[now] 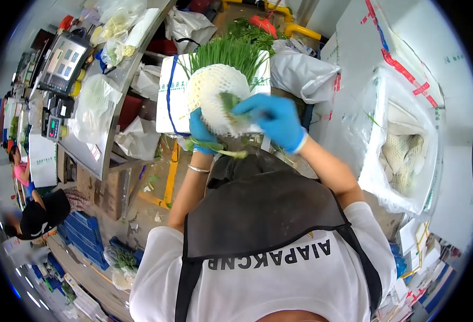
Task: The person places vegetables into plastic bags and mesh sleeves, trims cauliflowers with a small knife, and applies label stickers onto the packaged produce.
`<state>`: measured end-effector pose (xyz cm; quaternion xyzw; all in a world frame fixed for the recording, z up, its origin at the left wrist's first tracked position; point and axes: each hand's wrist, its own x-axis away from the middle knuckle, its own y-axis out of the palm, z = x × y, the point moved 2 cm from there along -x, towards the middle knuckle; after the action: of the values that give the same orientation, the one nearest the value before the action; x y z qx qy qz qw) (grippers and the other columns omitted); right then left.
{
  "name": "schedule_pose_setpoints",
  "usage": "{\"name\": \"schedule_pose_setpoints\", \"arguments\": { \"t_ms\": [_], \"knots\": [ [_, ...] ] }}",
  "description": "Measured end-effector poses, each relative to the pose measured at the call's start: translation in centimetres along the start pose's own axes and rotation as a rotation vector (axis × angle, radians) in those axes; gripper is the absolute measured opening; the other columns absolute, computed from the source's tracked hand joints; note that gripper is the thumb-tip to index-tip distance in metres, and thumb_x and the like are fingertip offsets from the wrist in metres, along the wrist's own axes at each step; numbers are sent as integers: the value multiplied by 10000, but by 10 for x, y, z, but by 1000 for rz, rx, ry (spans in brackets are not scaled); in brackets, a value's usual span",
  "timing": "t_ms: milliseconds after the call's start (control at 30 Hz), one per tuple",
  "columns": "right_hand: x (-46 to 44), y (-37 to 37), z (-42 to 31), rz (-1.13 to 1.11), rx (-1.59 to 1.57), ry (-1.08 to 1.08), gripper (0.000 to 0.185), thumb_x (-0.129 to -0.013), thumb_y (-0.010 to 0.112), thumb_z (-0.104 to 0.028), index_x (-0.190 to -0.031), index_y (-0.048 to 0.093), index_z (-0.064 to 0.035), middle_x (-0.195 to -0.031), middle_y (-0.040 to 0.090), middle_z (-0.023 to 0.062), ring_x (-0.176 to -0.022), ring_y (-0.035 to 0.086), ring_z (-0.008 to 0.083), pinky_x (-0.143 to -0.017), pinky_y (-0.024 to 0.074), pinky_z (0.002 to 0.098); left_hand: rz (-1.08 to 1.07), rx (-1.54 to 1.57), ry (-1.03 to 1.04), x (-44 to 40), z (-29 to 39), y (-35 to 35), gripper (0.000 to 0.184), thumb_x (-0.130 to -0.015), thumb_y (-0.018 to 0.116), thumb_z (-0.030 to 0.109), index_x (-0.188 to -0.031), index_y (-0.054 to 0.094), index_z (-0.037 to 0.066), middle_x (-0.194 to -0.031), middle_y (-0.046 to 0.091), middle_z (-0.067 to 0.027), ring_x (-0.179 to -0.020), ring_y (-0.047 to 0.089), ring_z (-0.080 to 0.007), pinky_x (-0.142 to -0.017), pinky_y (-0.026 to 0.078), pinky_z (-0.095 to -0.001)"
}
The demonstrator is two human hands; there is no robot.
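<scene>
A bundle in white foam netting (209,91) lies over a white foam box (165,104), and long green stalks (223,56) stick out beyond it. My left hand (200,130), in a blue glove, is closed round the near left side of the netted bundle. A green leafy stem (215,146) hangs by its wrist. My right hand (277,121), also gloved in blue, is at the bundle's right side, somewhat blurred. Its fingers are pinched at a green leaf (229,102) against the netting.
A metal table (113,112) on the left bears a touchscreen (64,63) and plastic bags. At the right, an open foam box (373,177) holds netting (405,155). Two people (48,212) (20,166) are at the far left. Yellow pipes (303,32) stand ahead.
</scene>
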<state>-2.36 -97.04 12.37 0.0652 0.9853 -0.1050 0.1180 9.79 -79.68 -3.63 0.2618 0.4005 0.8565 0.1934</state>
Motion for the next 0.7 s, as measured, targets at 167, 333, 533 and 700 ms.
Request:
{"name": "schedule_pose_setpoints", "arguments": {
  "t_ms": [167, 333, 533, 700],
  "knots": [
    [17, -61, 10, 468, -193, 285, 181, -902, 536, -53, -1021, 672, -39, -846, 675, 30, -568, 488, 45, -525, 403, 198, 225, 70, 60, 4, 6, -13, 506, -903, 441, 330, -1296, 499, 18, -1241, 581, -134, -1116, 574, -283, -958, 474, -417],
    [-2, -6, 2, 28, 647, -107, 400, -777, 616, -49, -1139, 663, -210, -906, 642, 45, -631, 601, 212, -572, 489, 317, 340, -99, 128, -7, 0, -15, 470, -881, 480, 282, -1272, 515, 23, -1220, 592, -135, -1081, 594, -275, -930, 489, -401],
    [-44, -39, 33, 303, 390, 95, 258, -840, 666, -197, -1092, 640, -149, -800, 622, 30, -595, 587, 172, -556, 483, 306, 127, -130, -51, -24, -6, 15, 491, -928, 427, 333, -1319, 486, 44, -1292, 554, -137, -1151, 561, -282, -944, 492, -408],
    [-26, -95, 31, 480, -470, 397, 297, -936, 604, -294, -1035, 597, -14, -780, 606, 36, -583, 529, 98, -533, 441, 234, -70, 200, -163, -30, -13, 41, 555, -979, 319, 498, -1389, 433, 141, -1369, 508, -102, -1237, 510, -290, -1035, 432, -487]
  ]
}}
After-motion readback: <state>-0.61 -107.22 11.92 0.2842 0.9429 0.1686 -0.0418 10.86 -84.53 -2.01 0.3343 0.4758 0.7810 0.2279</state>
